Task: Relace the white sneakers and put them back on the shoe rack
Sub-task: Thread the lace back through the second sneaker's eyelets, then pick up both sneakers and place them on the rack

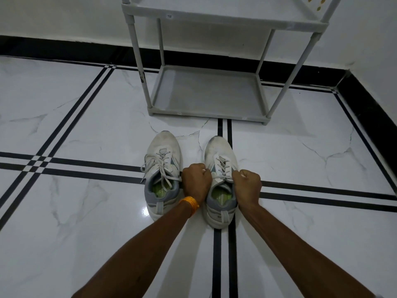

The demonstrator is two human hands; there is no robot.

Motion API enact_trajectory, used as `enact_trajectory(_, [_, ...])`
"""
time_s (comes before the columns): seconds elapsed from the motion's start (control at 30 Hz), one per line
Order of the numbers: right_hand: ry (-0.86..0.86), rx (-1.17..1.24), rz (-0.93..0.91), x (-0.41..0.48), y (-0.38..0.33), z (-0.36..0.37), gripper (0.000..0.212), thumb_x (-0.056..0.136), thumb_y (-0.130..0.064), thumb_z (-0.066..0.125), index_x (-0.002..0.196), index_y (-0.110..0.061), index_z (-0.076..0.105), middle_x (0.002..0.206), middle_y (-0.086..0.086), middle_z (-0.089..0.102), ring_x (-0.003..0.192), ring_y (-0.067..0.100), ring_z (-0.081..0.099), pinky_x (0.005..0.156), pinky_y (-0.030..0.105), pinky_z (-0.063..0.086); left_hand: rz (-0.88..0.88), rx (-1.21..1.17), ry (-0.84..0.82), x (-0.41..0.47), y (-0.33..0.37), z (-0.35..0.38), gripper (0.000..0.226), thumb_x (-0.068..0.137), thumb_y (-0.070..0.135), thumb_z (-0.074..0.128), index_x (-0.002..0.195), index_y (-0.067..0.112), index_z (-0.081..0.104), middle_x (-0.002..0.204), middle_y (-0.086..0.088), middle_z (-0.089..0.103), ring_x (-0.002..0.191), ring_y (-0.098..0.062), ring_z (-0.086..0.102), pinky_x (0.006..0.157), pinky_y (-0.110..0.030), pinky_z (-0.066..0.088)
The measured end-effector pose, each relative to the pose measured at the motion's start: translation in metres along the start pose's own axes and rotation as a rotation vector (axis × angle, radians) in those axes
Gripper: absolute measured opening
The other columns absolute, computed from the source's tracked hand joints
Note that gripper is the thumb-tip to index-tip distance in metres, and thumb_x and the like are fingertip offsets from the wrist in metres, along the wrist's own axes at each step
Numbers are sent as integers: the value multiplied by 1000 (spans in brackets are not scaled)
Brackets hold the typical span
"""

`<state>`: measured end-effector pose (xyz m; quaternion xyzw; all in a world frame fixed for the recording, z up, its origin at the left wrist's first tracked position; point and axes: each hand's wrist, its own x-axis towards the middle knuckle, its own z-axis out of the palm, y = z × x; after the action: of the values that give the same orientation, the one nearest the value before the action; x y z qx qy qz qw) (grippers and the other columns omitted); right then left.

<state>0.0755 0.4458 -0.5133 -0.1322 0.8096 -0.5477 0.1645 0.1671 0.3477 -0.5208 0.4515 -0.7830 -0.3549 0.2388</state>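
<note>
The shoe rack (206,93) stands on the floor (75,125) against the wall, shelves bare. Just before it sit two sneakers (221,181), toes toward the rack. Left hand (196,179) and right hand (249,182), both fisted, pull the right shoe's laces (223,168) outward; the left shoe's hang loose.

The glossy white marble-look tiled floor (90,211) with black stripes carries two worn white lace-up sneakers (162,175) side by side and a grey plastic shoe rack (206,93).
</note>
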Motion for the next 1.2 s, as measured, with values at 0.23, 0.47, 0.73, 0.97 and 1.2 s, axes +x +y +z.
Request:
enact_trajectory(0.23, [-16,-37,-46,-1,-5,-3,49,82,-3,62,48,-19,29,50,0,28,52,14,26,53,29,25,10,103,-22,0,0,-3,31,80,13,56,53,12,43,62,-25,63,62,-42,60,58,-40,47])
enact_trajectory(0.47, [-247,-130,-31,0,-13,-22,32,92,-43,60,87,-12,53,80,-1,60,71,12,57,60,28,49,92,193,-91,-1,26,-36,42,95,51,43,108,13,55,106,-10,62,91,-30,61,77,-38,50])
enact_trajectory(0.73, [-580,-500,145,1,-23,-46,55,70,-39,81,113,-17,53,104,6,62,85,19,65,48,27,52,-344,124,-359,23,-40,-168,57,80,43,65,128,23,41,105,-7,61,84,-22,57,60,-25,42])
enact_trajectory(0.97, [-578,-416,51,-5,-23,-18,22,88,-21,61,106,-9,55,89,10,66,55,21,67,46,28,55,-322,143,-252,-4,-67,-119,53,71,42,48,114,10,53,108,-16,66,92,-33,61,78,-34,46])
enact_trajectory(1.2, [-486,-520,-194,7,-21,-10,6,92,-16,52,96,-12,55,92,9,67,69,29,65,71,42,57,-114,172,-263,10,-58,-89,25,92,17,49,116,10,53,108,-15,67,89,-30,61,78,-36,49])
